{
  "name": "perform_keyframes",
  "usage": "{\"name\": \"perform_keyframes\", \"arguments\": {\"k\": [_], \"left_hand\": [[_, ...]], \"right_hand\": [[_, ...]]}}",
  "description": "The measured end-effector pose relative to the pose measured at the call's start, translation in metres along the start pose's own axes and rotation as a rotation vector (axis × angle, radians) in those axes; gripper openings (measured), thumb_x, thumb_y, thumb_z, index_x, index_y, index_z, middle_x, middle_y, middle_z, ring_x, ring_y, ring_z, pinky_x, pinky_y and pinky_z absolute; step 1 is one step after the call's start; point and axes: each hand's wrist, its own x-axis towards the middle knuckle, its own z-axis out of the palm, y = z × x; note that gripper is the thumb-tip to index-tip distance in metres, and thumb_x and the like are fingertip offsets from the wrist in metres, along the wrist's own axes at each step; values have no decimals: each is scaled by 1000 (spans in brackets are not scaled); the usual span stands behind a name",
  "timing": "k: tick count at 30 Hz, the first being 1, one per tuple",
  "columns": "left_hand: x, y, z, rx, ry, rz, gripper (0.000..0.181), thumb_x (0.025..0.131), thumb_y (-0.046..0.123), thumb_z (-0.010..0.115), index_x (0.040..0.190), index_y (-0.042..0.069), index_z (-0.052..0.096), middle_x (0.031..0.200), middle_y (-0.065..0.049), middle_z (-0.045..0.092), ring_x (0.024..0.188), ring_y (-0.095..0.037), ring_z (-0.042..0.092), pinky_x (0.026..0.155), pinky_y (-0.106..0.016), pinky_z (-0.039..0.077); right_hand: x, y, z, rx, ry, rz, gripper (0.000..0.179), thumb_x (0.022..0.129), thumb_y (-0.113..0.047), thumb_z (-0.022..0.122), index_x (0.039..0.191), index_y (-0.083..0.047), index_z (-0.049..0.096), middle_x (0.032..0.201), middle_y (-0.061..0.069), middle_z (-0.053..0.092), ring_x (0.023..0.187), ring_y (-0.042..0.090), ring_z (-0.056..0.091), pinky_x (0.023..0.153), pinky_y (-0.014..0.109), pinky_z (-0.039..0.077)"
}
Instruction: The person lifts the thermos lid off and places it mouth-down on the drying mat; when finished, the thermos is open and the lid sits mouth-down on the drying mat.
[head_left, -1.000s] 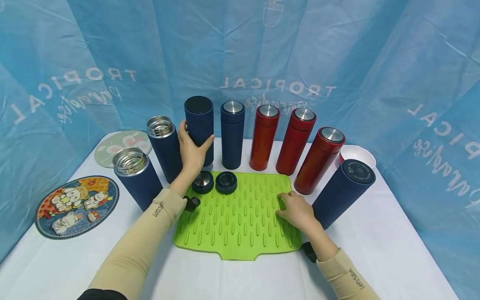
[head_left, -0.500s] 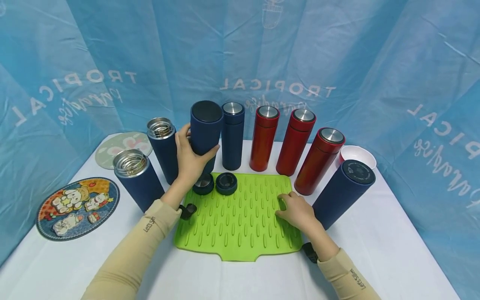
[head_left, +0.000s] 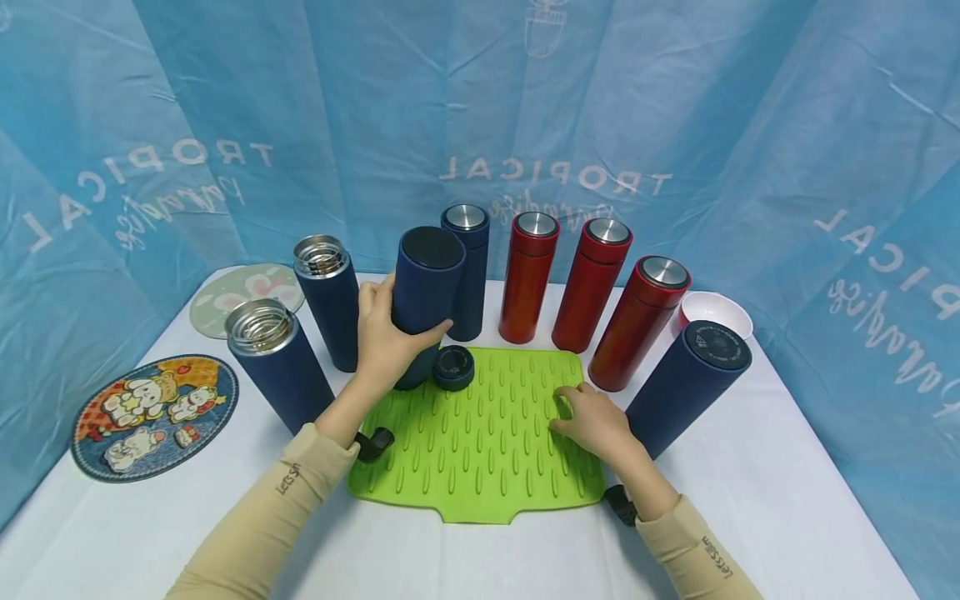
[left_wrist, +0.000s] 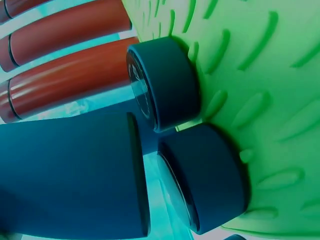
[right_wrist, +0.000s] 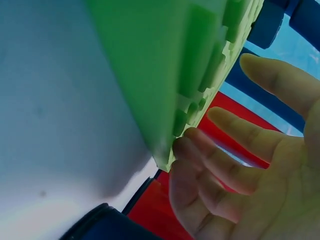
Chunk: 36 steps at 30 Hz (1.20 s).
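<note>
Navy cylindrical bottle (head_left: pixel 429 287), gripped by our left hand (head_left: pixel 385 337), risked knocking round navy caps (left_wrist: pixel 170 82) if lowered; our right hand's (head_left: pixel 595 421) fingers relaxed.

With our left hand (head_left: pixel 386 340), we are bringing the held blue bottle (head_left: pixel 427 287) rightward and nearer; in the head view it is now hiding the silver-topped lid (left_wrist: pixel 212 175) and overlapping the closed bottle (head_left: pixel 472 267) behind.

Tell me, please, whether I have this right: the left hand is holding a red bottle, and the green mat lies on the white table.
Not quite: the bottle in the left hand is blue, not red, as the head view shows. The green mat does lie on the white table.
</note>
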Motion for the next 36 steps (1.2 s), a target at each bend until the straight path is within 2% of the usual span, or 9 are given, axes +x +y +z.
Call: {"name": "perform_keyframes", "arguments": {"k": [3,8,12,17,20,24,27,32,36], "left_hand": [[-4,1,0,-3,-21,23,81,62,19,86,133,9,47,105,-18,37,95,-30,40,85,-47,37],[-8,4,-1,-10,-118,10,81,64,19,84,134,14,44,115,-15,39,103,-30,42,89,-49,36],[-11,6,-3,56,-198,27,84,64,22,84,136,16,42,123,-14,47,108,-30,45,89,-51,37],[-16,7,-2,169,-269,108,85,62,26,85,136,18,44,118,-15,55,107,-30,47,85,-51,42],[-20,8,-1,235,-291,188,85,61,27,85,135,18,44,116,-13,58,106,-31,51,85,-51,43],[-23,6,1,310,-289,306,84,59,29,85,132,16,47,113,-12,60,102,-30,56,86,-48,43],[-25,6,2,362,-284,376,82,57,31,84,130,14,50,111,-12,61,100,-30,57,87,-47,44],[-27,7,3,451,-321,437,83,57,35,84,131,16,50,108,-11,60,94,-29,60,80,-45,48],[-27,8,3,512,-364,483,83,58,40,83,131,18,51,107,-10,59,90,-27,61,75,-43,50]], "right_hand": [[0,-1,-3,23,29,-20,50,80,-31,71,124,-10,58,115,14,57,98,29,57,68,43,49],[2,-6,-12,85,102,-70,45,83,-29,68,123,-10,59,112,13,60,98,28,60,72,44,50],[3,-11,-20,165,160,-104,41,85,-27,65,122,-10,60,109,12,62,96,26,60,74,43,49],[3,-21,-29,305,281,-146,33,88,-27,61,118,-13,62,99,7,64,86,22,60,69,36,48],[1,-25,-35,455,329,-175,29,91,-29,58,116,-15,62,95,4,63,83,18,58,67,33,46],[-1,-30,-43,677,302,-194,29,94,-33,53,117,-16,60,97,8,63,85,19,59,71,33,48],[-2,-32,-47,774,258,-186,32,95,-36,50,118,-15,59,101,12,63,90,22,59,77,35,49],[-1,-33,-48,811,232,-194,36,96,-38,47,120,-13,57,101,15,62,91,27,58,79,40,47],[-1,-36,-47,789,230,-217,43,98,-42,38,123,-11,55,96,15,61,86,28,57,73,35,47]]}}
